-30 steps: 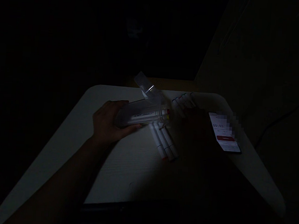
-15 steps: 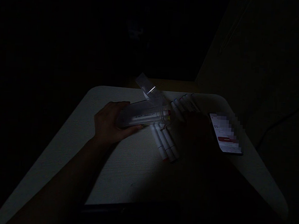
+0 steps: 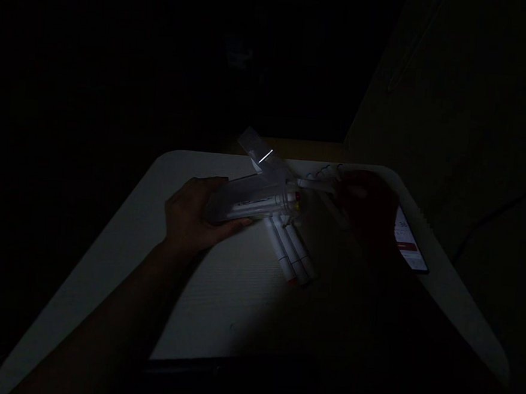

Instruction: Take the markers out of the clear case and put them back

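The scene is very dark. My left hand [image 3: 189, 216] grips a clear plastic marker case [image 3: 254, 199] lying on its side on the white table [image 3: 120, 241], its open lid [image 3: 259, 152] pointing away and markers inside. My right hand [image 3: 370, 207], barely visible in shadow, holds a white marker [image 3: 315, 185] with its tip toward the case's mouth. Three white markers [image 3: 290, 253] lie side by side just below the case. Several more markers [image 3: 328, 173] lie at the table's far edge, next to my right hand.
A lit phone [image 3: 410, 246] lies on the table's right side, partly covered by my right hand. A dark flat object [image 3: 228, 368] sits at the table's near edge. Surroundings beyond the table are black.
My right hand has risen from the table beside the phone, picked a marker from the far group and brought it toward the case's mouth. My left hand and the case stayed put.
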{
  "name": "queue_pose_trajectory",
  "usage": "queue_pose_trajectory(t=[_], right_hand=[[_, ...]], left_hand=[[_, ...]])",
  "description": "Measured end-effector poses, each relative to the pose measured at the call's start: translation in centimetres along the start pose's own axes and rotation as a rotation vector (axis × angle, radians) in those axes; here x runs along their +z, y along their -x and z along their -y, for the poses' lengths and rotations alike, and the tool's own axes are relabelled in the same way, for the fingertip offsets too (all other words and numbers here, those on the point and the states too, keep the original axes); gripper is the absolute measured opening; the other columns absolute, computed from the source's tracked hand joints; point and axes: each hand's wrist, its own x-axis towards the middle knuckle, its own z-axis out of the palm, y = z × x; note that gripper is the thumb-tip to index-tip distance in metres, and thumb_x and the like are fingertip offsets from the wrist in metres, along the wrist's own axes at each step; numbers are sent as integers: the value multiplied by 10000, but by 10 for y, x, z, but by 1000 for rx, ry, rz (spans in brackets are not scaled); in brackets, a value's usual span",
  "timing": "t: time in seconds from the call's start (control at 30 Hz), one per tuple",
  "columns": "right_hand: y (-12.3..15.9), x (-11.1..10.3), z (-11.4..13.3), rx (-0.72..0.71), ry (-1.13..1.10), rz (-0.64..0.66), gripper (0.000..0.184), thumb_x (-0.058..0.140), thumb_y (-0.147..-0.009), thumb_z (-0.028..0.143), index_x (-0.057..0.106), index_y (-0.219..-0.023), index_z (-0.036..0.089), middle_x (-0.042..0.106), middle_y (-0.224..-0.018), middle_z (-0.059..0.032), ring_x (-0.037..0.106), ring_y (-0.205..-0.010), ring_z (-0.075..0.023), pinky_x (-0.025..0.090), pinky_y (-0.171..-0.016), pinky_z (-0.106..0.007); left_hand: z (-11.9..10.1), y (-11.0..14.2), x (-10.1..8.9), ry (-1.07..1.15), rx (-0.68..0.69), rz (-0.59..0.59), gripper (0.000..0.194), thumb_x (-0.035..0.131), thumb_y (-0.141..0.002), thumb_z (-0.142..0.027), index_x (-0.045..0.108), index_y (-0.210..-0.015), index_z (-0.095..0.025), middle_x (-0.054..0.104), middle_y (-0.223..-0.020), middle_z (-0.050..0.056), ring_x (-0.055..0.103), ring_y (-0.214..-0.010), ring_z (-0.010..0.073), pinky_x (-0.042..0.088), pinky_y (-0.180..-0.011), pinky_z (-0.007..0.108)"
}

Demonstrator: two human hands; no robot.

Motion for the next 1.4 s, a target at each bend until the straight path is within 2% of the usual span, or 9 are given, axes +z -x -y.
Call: queue_pose_trajectory(t=[0.17,0.27,0.37,0.57,0.73,0.83,1.0,1.17,1.4], right_hand=[[-2,-7,14,118,-377,-381,391,635,-720,300,491,-1061,175,594,-934,-32,587,-701,-110,505,-575,-254],[-4,-9,16,82,-446,-501,401,573,-776,326,425,-1118,178,598,-907,-44,571,-633,-96,475,-529,-236],[-4,-9,16,38,-443,-542,374,525,-811,321,402,-1130,170,606,-853,-42,554,-584,-91,461,-510,-235],[1,-3,18,50,-473,-418,380,509,-804,301,408,-1150,180,607,-938,-58,619,-777,-145,523,-588,-279],[8,5,15,16,-273,-350,340,476,-833,357,463,-1139,208,616,-982,-70,628,-755,-142,537,-596,-279],[11,9,13,28,-211,-275,377,440,-851,395,460,-1178,208,624,-1013,-79,633,-730,-140,543,-617,-290],[16,12,15,50,-284,-69,350,443,-857,378,517,-1160,219,643,-1035,-58,643,-784,-134,549,-659,-269],[21,20,15,82,-310,-7,323,492,-837,362,578,-1105,202,654,-1040,-55,646,-800,-129,544,-685,-259],[25,28,10,58,-295,105,348,413,-873,368,571,-1144,218,621,-1122,-50,588,-1015,-157,496,-870,-336]], left_hand=[[1,0,1,-6,11,-7,696,705,-561,-571,543,-1086,-143,640,-991,93,611,-891,241,495,-776,351],[1,1,1,-5,13,-9,696,707,-562,-567,543,-1088,-142,640,-998,95,610,-892,239,494,-775,349],[2,1,1,-7,13,-10,700,699,-561,-579,545,-1084,-141,641,-985,96,613,-876,244,496,-757,353],[1,0,0,0,34,-4,700,701,-559,-579,545,-1078,-136,641,-967,97,613,-865,244,497,-748,350],[0,-1,-1,2,40,-1,697,698,-563,-582,540,-1079,-141,639,-977,93,610,-870,241,494,-759,350],[0,-2,-1,5,49,-9,688,698,-566,-577,543,-1070,-134,641,-968,98,612,-860,241,494,-748,348],[1,-2,0,13,49,-5,699,710,-550,-571,546,-1071,-133,641,-963,100,609,-848,244,490,-741,352],[1,-2,0,9,53,-3,690,696,-563,-579,537,-1082,-153,640,-973,83,605,-852,236,490,-734,344],[0,-2,0,22,58,-2,678,685,-573,-587,523,-1094,-184,636,-1014,59,601,-879,224,488,-767,348]])
